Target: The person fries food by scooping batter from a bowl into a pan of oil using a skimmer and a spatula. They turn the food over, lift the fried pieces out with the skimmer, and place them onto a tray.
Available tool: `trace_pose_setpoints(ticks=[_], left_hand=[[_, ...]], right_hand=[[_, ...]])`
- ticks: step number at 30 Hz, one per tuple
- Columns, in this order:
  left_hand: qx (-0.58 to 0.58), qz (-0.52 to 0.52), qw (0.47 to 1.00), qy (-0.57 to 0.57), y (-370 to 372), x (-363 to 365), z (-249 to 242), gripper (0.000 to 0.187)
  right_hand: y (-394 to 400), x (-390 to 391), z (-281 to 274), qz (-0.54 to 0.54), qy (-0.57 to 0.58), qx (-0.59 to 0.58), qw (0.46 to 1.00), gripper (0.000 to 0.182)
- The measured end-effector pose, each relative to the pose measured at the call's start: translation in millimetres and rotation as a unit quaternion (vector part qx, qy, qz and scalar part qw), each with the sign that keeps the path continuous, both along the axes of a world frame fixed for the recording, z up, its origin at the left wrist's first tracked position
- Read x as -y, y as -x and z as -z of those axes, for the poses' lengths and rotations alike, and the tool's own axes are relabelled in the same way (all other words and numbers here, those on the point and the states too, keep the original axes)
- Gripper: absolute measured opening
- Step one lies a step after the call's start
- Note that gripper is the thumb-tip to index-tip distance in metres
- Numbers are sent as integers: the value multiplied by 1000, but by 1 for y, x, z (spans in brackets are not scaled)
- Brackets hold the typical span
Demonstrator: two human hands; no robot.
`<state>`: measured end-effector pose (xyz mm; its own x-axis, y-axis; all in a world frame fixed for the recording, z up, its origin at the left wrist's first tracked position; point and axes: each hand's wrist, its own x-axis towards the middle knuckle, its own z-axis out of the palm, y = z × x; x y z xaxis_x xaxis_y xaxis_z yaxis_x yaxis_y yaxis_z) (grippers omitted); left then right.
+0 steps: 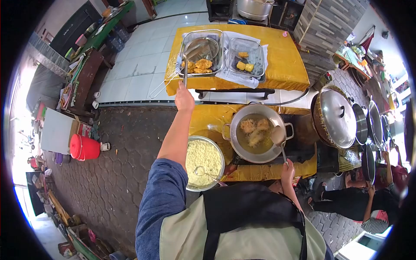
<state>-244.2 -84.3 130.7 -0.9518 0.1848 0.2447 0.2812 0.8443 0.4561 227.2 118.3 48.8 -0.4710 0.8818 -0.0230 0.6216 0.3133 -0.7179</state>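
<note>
My left hand (185, 100) is closed round the handle of a long metal spatula (185, 69), which reaches over a rectangular wire basket (223, 56). Inside that basket lie golden fried pieces (202, 66) and a round strainer partly behind the spatula. My right hand (287, 172) grips the handle of a ladle (278, 135); its bowl is at the right side of a two-handled pan (242, 149) of oil. Several battered pieces (255, 132) fry in the pan. Beside my left arm stands a metal bowl (222, 171) of pale yellow mixture with a ladle in it.
A second basket (232, 42) holds three fried pieces on the yellow-covered table (281, 56). To the right is a large lidded pot (340, 117), with several pans beyond it. A red bucket (84, 147) stands on the left paving. Another person (346, 203) is at far right.
</note>
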Motion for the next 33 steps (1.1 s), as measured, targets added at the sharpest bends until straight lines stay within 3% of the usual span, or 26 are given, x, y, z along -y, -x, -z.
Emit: trace_pose_setpoints(ticks=[5,7,8,9,10,11,13,15,19,21,23,25,26,28,29,31,32,33], left_hand=[[27,-24,999,-13,-2,8,9,43],[-127,-19,989,-79,2,14,33,37],[-114,-11,991,-74,-10,17,26,37],[54,-1,970,-236,-26,20,3,30],[217,3,897,-386,-39,21,-10,24],[226,7,896,-384,-53,25,-8,24],[348,62,754,-554,-88,40,-9,12],[402,58,726,-555,-133,47,-20,13],[523,55,670,-524,-207,62,8,10],[567,37,671,-475,-232,64,19,10],[572,41,728,-376,-250,61,36,14],[502,47,832,-232,-263,52,58,19],[502,47,832,-231,-267,48,73,19],[283,114,951,-50,-274,41,104,25],[282,112,951,-51,-275,36,116,25],[398,37,906,-138,-278,26,124,28],[428,21,878,-214,-283,21,122,11],[427,17,878,-216,-286,15,110,11]], right_hand=[[-4,3,11,-5,8,-17,1000,26],[-13,-4,33,11,39,-35,999,26],[-13,-4,30,32,67,-36,997,26],[-12,-5,29,62,125,-56,989,27],[-8,-1,20,113,200,-100,968,27],[-5,1,11,161,271,-145,938,27],[-13,-4,20,175,300,-160,924,28],[-18,-8,27,182,332,-177,908,29],[-21,-10,35,191,352,-167,901,29],[-22,-13,39,184,355,-156,903,29],[-24,-15,44,165,361,-123,910,27],[-25,-17,44,161,367,-122,908,27],[-24,-18,44,158,371,-120,907,27],[-22,-19,46,136,352,-88,922,27],[-20,-22,47,113,332,-55,935,27],[-11,-29,61,81,299,-31,950,28],[-7,-34,68,51,266,-7,963,30],[-1,-39,69,47,266,-7,963,30]])
